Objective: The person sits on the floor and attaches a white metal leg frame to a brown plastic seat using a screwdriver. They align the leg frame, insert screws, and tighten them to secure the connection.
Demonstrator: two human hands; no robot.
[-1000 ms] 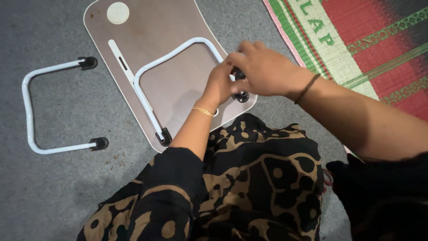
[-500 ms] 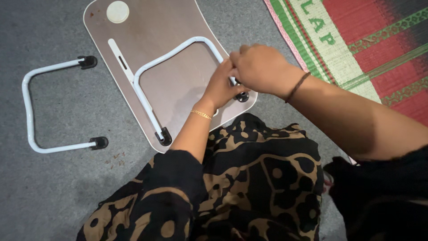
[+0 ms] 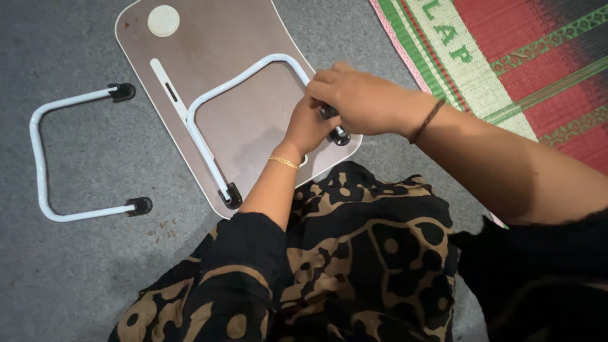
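Nearest the camera lies a lap covered in black cloth (image 3: 354, 266) with a tan pattern. Just beyond it, the left hand (image 3: 307, 126) rests against a brown board (image 3: 221, 57) lying on the grey floor (image 3: 82, 272); its grip is hidden under the other hand and cannot be told. The right hand (image 3: 358, 101) is clenched, apparently around the black-capped end of a white leg (image 3: 244, 73) that lies on the board. A white disc (image 3: 163, 20) sits at the board's far corner. A second leg (image 3: 47, 158) lies apart on the floor to the left. A striped mat (image 3: 506, 57) lies to the far right.
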